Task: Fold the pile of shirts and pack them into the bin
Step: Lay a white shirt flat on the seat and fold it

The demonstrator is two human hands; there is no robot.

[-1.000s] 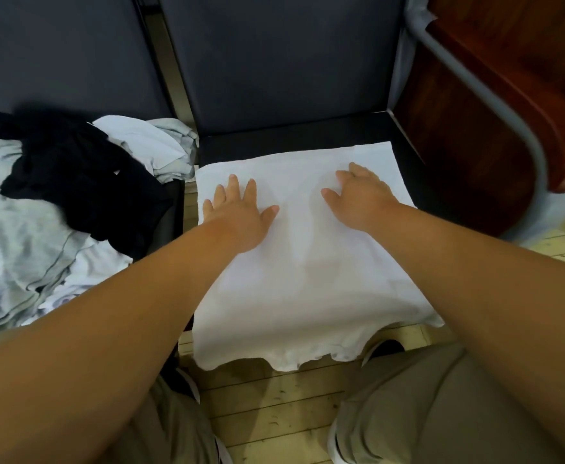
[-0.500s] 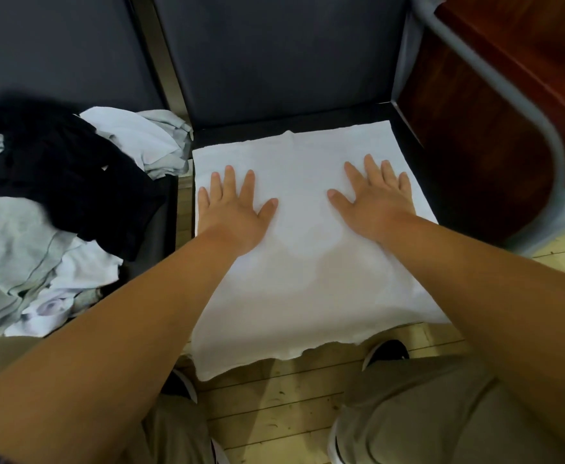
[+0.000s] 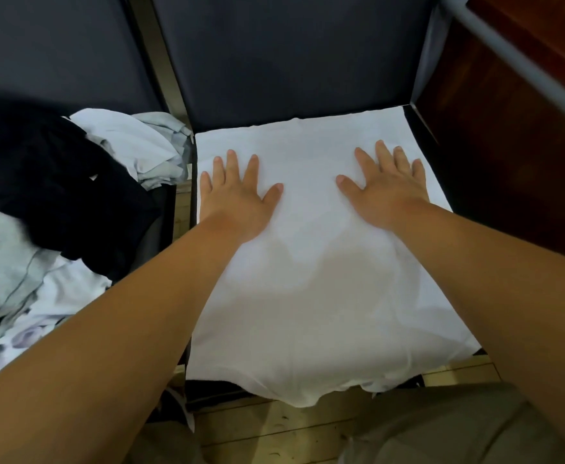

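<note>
Left hand [image 3: 237, 199]: palm down and flat, holding nothing. It presses on the white shirt [image 3: 308, 296] close to the cloth's left edge.
Left fingers [image 3: 231, 162]: straight, a little spread, aimed at 12 o'clock, with the thumb out toward 2 o'clock.
Right hand [image 3: 385, 192]: also flat and palm down, with nothing in its hold. It presses on the same shirt near the right edge.
Right fingers [image 3: 383, 152]: straight, fanned toward 12 o'clock, with the thumb out toward 10 o'clock.
Between the hands: bare white cloth; the hands lie well apart.
White shirt, lie: spread flat over a dark seat [image 3: 441, 182], covering most of it. The far edge at 12 o'clock runs along the foot of the backrest [image 3: 291, 61]. The near hem at 6 o'clock hangs wavy over the seat's front. Soft creases show beside the right forearm.
Seat: a dark strip shows at 3 o'clock of the shirt.
Pile of shirts [image 3: 23, 262]: at 9 o'clock of the left hand, on the neighbouring seat. It is an unfolded heap of pale grey and white cloth.
Black garment [image 3: 57, 182]: lies crumpled across the top of the pile.
Wooden furniture [image 3: 508, 145]: reddish brown, at 2 o'clock of the right hand, with a grey tube [image 3: 508, 51] running slantwise across it.
Floor [image 3: 274, 430]: pale planks at 6 o'clock, below the hem.
Trousers [image 3: 441, 430]: khaki, at 5 o'clock under the right forearm.
</note>
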